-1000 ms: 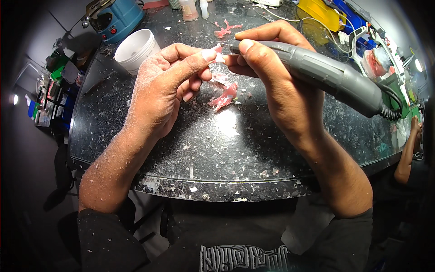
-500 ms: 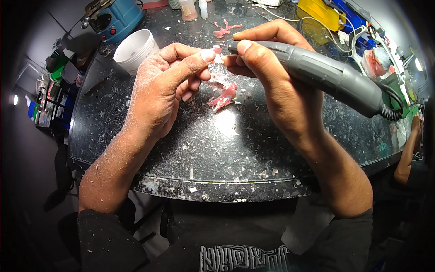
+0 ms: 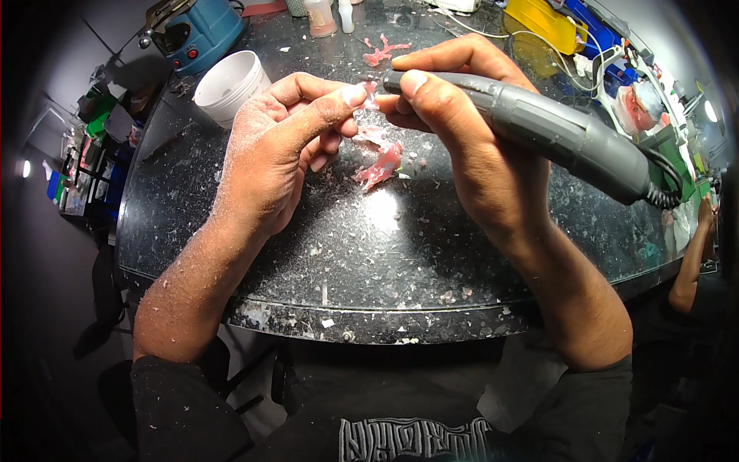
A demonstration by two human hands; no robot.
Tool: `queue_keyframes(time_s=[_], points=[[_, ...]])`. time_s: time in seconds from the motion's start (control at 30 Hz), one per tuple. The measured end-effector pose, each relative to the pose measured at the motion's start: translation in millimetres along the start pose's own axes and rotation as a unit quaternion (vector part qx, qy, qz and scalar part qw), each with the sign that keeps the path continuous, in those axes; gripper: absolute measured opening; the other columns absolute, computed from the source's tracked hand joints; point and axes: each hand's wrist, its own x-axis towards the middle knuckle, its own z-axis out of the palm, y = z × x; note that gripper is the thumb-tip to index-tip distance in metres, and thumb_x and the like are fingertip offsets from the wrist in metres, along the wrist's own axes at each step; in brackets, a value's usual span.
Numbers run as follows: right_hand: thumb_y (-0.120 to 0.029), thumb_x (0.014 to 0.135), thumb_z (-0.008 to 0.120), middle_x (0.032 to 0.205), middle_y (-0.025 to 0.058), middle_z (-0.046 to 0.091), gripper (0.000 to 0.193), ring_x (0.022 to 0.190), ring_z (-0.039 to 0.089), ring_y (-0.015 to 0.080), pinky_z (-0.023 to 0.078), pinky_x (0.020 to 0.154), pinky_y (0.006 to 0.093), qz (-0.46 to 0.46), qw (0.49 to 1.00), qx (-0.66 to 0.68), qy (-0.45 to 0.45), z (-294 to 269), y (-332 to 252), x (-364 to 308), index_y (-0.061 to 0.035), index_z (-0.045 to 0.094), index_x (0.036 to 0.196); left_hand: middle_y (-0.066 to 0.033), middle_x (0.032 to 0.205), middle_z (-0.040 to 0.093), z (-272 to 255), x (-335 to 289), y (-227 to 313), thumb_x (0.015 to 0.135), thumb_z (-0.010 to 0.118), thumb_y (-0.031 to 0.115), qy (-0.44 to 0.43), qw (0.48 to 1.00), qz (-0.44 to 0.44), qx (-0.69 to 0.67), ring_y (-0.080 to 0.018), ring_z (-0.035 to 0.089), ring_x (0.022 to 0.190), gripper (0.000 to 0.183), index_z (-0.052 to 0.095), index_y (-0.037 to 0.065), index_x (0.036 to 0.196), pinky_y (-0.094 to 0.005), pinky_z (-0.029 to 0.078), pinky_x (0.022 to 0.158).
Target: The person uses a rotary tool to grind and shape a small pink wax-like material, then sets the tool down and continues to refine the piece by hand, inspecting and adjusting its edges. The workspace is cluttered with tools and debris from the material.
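Left hand (image 3: 269, 150) pinches a pink-and-white piece (image 3: 371, 98), likely light, brittle, best held at its nine-o'clock edge; right hand (image 3: 489, 142) grips a grey handpiece (image 3: 558, 131) at three.

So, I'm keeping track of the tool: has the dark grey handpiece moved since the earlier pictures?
Yes, slightly: against the branched pink piece on the table, the front end of the dark grey handpiece has shifted left, toward the left hand.

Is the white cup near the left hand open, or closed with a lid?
Open: the white cup shows its inner wall; no lid covers it.
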Motion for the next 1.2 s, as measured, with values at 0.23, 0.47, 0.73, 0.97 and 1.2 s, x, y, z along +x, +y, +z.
queue_keyframes(time_s=[0.23,0.47,0.73,0.97,1.2], points=[[-0.008,0.094,0.057,0.097,0.0143,0.064,0.016,0.093,0.068,0.02,0.057,0.087,0.0332,-0.05,0.998,-0.027,-0.006,0,2,1,0.0038,0.056,0.104,-0.0036,0.087,0.069,6,0,-2,0.09,0.07,0.013,0.013,0.996,0.091,-0.002,-0.0047,0.059,0.072,0.018,0.064,0.001,0.103,-0.0194,0.044,0.063],[-0.009,0.09,0.061,0.096,0.0126,0.065,0.019,0.091,0.065,0.0165,0.053,0.085,0.0296,-0.076,0.996,-0.05,-0.01,3,-6,-3,0.0031,0.058,0.105,-0.0041,0.096,0.067,8,-3,-1,0.088,0.071,0.008,0.034,0.995,0.095,0.008,-0.0056,0.057,0.081,0.018,0.062,0.002,0.103,-0.0211,0.043,0.07],[-0.005,0.081,0.07,0.079,0.0076,0.065,0.019,0.067,0.064,0.0103,0.051,0.061,0.0238,-0.181,0.976,-0.115,0.028,6,-5,0,0.0005,0.062,0.098,-0.0059,0.103,0.067,8,-4,1,0.088,0.068,0.003,0.029,0.991,0.128,-0.015,-0.0114,0.063,0.1,0.026,0.061,-0.001,0.113,-0.0258,0.048,0.092],[-0.002,0.076,0.071,0.088,0.0109,0.064,0.026,0.079,0.066,0.0144,0.053,0.07,0.0256,-0.24,0.965,-0.099,-0.021,2,13,3,0.0015,0.063,0.101,-0.008,0.106,0.067,5,-4,1,0.088,0.066,-0.001,0.024,0.99,0.137,0.011,-0.0137,0.063,0.101,0.021,0.063,-0.001,0.109,-0.0285,0.048,0.095],[0.003,0.072,0.071,0.096,0.015,0.067,0.032,0.079,0.066,0.0194,0.053,0.073,0.0279,-0.254,0.963,-0.09,-0.02,2,14,5,0.0028,0.064,0.103,-0.008,0.107,0.067,5,-6,3,0.089,0.064,-0.002,0.021,0.989,0.147,0.008,-0.014,0.063,0.103,0.02,0.062,0.0,0.108,-0.0292,0.049,0.096]])
